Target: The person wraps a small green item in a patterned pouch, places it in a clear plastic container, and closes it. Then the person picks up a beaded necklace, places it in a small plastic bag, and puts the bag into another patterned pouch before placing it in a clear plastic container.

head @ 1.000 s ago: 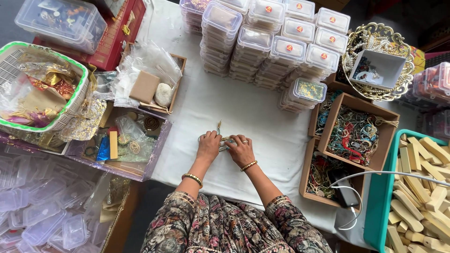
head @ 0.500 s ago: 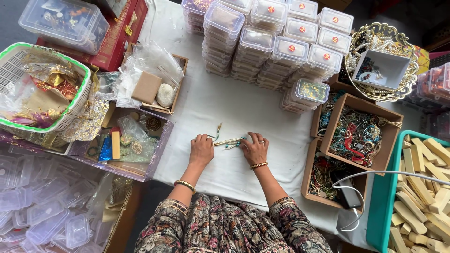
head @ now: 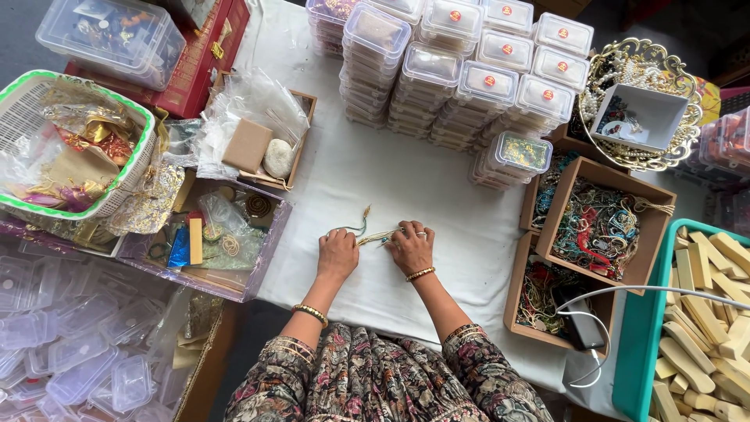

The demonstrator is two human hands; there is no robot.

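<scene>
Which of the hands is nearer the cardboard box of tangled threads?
Right. The right hand lies on the white cloth beside the cardboard box of tangled threads. The left hand sits farther away, beyond the right hand, nearer the purple tray.

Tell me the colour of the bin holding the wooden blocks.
Teal-green bin, seen in the head view, at the right edge.

- L hand (head: 337, 254) & R hand (head: 412, 248), close together 1 s ago, now sit slightly apart on the white cloth (head: 406, 180);
- thread band (head: 366, 233), earlier bunched between them, now lies stretched out, its green tail curling up-left
</scene>
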